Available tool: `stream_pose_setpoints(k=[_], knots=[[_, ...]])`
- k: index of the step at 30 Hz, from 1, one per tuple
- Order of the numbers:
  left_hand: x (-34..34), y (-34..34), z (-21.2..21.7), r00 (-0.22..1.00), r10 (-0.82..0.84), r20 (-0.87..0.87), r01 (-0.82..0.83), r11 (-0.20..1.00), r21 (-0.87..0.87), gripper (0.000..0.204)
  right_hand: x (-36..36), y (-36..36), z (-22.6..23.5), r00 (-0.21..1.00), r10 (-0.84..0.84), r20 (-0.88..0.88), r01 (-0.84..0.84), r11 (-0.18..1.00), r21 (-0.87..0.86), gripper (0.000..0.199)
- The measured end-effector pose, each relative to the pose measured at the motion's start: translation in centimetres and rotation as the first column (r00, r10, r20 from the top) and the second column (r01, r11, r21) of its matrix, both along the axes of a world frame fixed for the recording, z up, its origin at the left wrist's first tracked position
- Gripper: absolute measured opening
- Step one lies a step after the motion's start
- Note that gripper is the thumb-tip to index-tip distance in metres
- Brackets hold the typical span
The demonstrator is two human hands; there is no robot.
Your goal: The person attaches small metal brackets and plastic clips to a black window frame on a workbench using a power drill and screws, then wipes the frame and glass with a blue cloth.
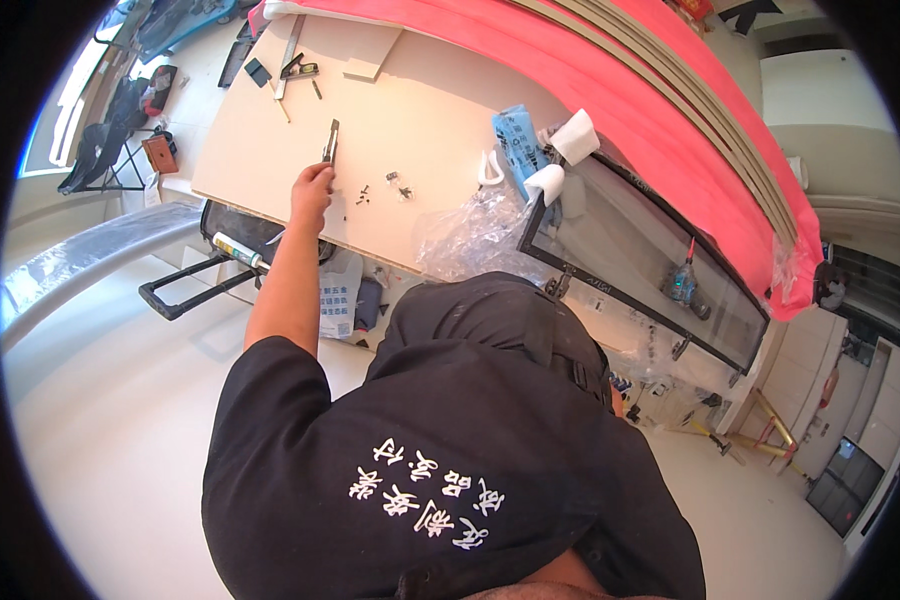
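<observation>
At the near left of the pale board (260,130), my left hand (312,190) is closed round one end of a slim dark and silver tool (331,140). Its far end points away across the board; its exact kind does not show. Small dark screws (363,196) lie loose to the right of that hand, by a little clear bag of fittings (400,187). My right hand is hidden behind my body; only a sliver of skin shows past my right hip.
A black-framed glass door panel (650,265) lies to the right, with a clear bottle (683,283) on it. Crumpled clear plastic (470,235) and a blue packet (516,140) sit beside it. Farther left are a combination square (295,70) and an offcut (373,62). Pink sheeting (610,75) borders the back.
</observation>
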State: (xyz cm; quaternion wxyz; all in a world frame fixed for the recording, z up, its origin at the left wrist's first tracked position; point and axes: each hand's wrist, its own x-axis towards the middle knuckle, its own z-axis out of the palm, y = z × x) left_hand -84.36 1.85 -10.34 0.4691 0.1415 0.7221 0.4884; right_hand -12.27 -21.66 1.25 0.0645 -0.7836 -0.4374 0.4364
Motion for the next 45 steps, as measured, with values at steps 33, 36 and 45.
stream_pose_setpoints(k=[33,36,45], knots=[[22.8,1.4,21.1,0.64,-0.762,0.1,0.677,0.621,0.395,0.023,-22.2,24.2,16.7,0.83,0.536,-0.153,-0.379,0.744,0.55,0.025],[23.8,0.6,22.7,0.597,-0.802,-0.007,0.742,0.549,0.384,0.021,-25.1,25.3,18.3,0.792,0.591,-0.154,-0.435,0.724,0.536,0.021],[24.7,-1.1,22.7,0.601,-0.778,0.184,0.649,0.609,0.456,0.015,-27.0,24.9,16.8,0.766,0.643,-0.029,-0.461,0.579,0.673,0.015]])
